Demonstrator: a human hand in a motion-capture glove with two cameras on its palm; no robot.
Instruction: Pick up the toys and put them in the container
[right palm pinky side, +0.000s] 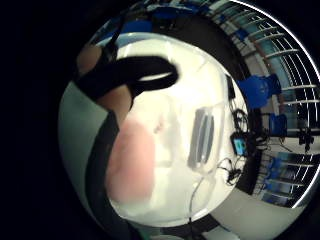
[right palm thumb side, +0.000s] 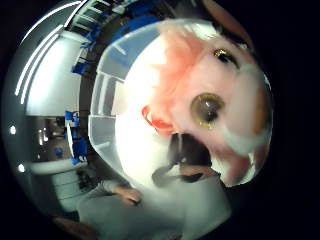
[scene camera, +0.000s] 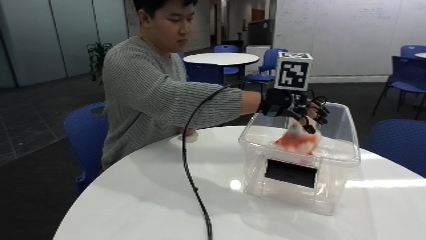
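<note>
A person in a grey ribbed sweater (scene camera: 153, 95) sits at the round white desk (scene camera: 146, 200), bare hand (scene camera: 188, 133) resting on it. The black-gloved right hand (scene camera: 293, 107) hangs over the clear plastic container (scene camera: 299, 170), fingers curled around a pink and white plush toy with big glittery eyes (scene camera: 296, 141), held inside the container's open top.

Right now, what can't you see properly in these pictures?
- Bottom of the clear container: outside view, hazy walls and a black label hide whether other toys lie inside.
- Pink plush toy: its lower half is blurred behind the container's wall.
- Right hand fingers: the toy covers their tips.
- Bare hand: behind the arm.
</note>
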